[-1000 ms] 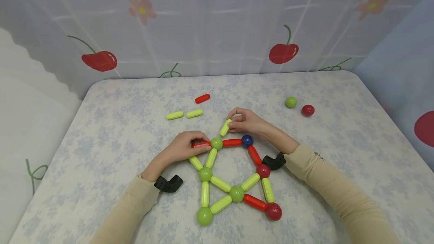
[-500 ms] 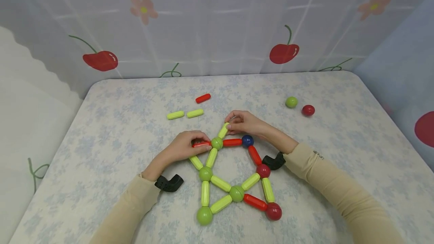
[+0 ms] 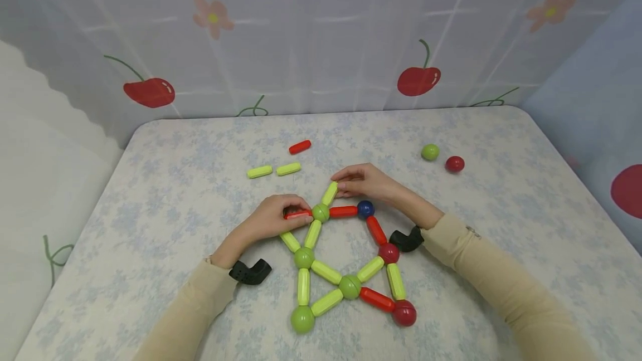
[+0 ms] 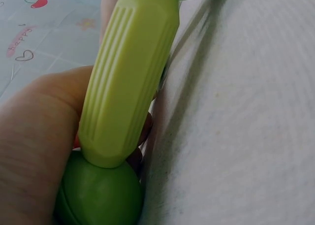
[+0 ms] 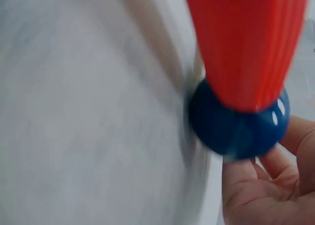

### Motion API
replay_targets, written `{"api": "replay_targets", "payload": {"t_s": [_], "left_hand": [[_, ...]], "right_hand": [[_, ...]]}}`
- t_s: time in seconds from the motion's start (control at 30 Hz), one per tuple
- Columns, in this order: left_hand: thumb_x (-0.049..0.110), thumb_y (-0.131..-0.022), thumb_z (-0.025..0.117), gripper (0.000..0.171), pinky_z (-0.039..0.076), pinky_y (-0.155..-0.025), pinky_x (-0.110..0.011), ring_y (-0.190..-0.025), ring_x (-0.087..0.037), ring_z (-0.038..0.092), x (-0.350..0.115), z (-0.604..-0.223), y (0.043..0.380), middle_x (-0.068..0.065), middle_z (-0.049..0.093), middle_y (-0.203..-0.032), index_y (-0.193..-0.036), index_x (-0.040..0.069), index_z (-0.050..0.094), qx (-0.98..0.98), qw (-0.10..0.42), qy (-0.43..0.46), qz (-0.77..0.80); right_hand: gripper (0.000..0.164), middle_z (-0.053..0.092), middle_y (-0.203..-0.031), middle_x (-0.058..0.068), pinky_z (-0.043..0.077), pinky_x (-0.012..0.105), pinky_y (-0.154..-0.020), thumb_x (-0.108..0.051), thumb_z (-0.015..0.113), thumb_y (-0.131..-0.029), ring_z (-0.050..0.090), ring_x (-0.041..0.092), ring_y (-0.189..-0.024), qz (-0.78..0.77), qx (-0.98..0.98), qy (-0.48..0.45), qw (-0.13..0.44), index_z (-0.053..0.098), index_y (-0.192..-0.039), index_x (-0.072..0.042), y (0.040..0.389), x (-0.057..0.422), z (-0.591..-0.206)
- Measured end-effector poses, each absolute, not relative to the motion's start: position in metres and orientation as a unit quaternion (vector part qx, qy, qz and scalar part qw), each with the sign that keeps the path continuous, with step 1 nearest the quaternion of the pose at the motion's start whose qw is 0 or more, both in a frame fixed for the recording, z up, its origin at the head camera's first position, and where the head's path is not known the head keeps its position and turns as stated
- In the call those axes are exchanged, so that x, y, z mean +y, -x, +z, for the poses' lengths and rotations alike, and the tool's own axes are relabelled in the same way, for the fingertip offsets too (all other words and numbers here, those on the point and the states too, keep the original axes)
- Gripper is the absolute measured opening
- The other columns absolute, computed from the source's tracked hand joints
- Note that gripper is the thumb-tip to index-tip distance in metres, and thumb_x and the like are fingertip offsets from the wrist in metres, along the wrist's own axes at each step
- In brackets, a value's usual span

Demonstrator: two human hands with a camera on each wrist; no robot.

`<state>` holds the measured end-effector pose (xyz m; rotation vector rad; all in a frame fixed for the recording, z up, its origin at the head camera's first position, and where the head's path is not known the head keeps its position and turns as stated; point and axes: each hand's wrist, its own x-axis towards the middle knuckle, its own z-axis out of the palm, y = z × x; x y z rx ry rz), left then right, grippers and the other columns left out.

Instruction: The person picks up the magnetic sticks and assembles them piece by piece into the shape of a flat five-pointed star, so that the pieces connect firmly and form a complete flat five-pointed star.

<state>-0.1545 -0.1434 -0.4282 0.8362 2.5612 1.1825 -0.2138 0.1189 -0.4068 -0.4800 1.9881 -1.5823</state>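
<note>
My left hand (image 3: pixel 271 217) pinches a red rod (image 3: pixel 298 214) whose right end meets a green ball (image 3: pixel 321 212). Up and to the right of that ball points a yellow-green rod (image 3: pixel 329 194), its lower end against the ball and its upper end pinched by my right hand (image 3: pixel 368 183). Ball and rods belong to a star-like figure on the table, with a blue ball (image 3: pixel 365 209) right of the hands and a red ball (image 3: pixel 404 313) at its lower right corner. In the left wrist view, a yellow-green rod (image 4: pixel 130 77) hides most of the left fingers.
Beyond the hands lie a loose red rod (image 3: pixel 300 147) and two yellow-green rods, one of them the left rod (image 3: pixel 259 171). A loose green ball (image 3: pixel 430 152) and red ball (image 3: pixel 455 164) sit at the back right. A patterned curtain (image 3: pixel 321 38) hangs behind the table.
My right hand has lowered the yellow-green rod slightly, so its lower end now meets the green ball it was apart from. The left hand has stayed in place.
</note>
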Motion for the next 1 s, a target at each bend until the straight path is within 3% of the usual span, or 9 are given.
{"api": "replay_targets", "payload": {"t_s": [0.27,0.5,0.6,0.8,1.0], "left_hand": [[0.035,-0.087,0.067,0.017,0.044,-0.066,-0.031,-0.073,-0.011,0.053,-0.144,-0.427,0.154,0.01,0.061,-0.085,-0.094,0.02,0.069,0.868,0.101,-0.279,0.397],[0.035,-0.087,0.067,0.017,0.044,-0.067,-0.031,-0.074,-0.011,0.053,-0.143,-0.426,0.154,0.01,0.061,-0.086,-0.095,0.02,0.069,0.866,0.101,-0.283,0.399],[0.034,-0.087,0.068,0.016,0.044,-0.067,-0.031,-0.074,-0.011,0.053,-0.144,-0.426,0.154,0.01,0.06,-0.086,-0.094,0.02,0.069,0.866,0.1,-0.281,0.4],[0.033,-0.087,0.068,0.016,0.044,-0.067,-0.03,-0.076,-0.01,0.053,-0.143,-0.428,0.154,0.01,0.061,-0.088,-0.096,0.02,0.069,0.865,0.098,-0.284,0.401],[0.034,-0.087,0.067,0.016,0.044,-0.066,-0.029,-0.074,-0.009,0.053,-0.141,-0.428,0.156,0.012,0.061,-0.087,-0.096,0.021,0.069,0.864,0.099,-0.292,0.399]], "right_hand": [[0.031,0.061,-0.109,0.018,0.049,0.034,-0.081,-0.009,0.058,-0.094,0.063,0.024,-0.092,-0.533,0.782,0.201,0.252,0.057,-0.121,0.006,0.226,0.131,-0.39],[0.032,0.059,-0.112,0.021,0.048,0.043,-0.082,-0.011,0.058,-0.094,0.058,0.031,-0.096,-0.472,0.816,0.273,0.19,0.058,-0.122,0.003,0.274,0.108,-0.357],[0.031,0.06,-0.11,0.015,0.047,0.04,-0.081,-0.013,0.059,-0.094,0.056,0.028,-0.096,-0.436,0.836,0.271,0.193,0.059,-0.122,0.0,0.299,0.086,-0.359],[0.033,0.057,-0.112,0.011,0.045,0.035,-0.077,-0.016,0.063,-0.091,0.054,0.024,-0.094,-0.354,0.86,0.268,0.251,0.06,-0.122,-0.005,0.329,0.051,-0.377],[0.023,0.057,-0.095,0.008,0.04,0.028,-0.071,-0.017,0.067,-0.088,0.049,0.02,-0.082,-0.275,0.889,0.294,0.218,0.063,-0.108,-0.005,0.337,0.039,-0.388]]}}
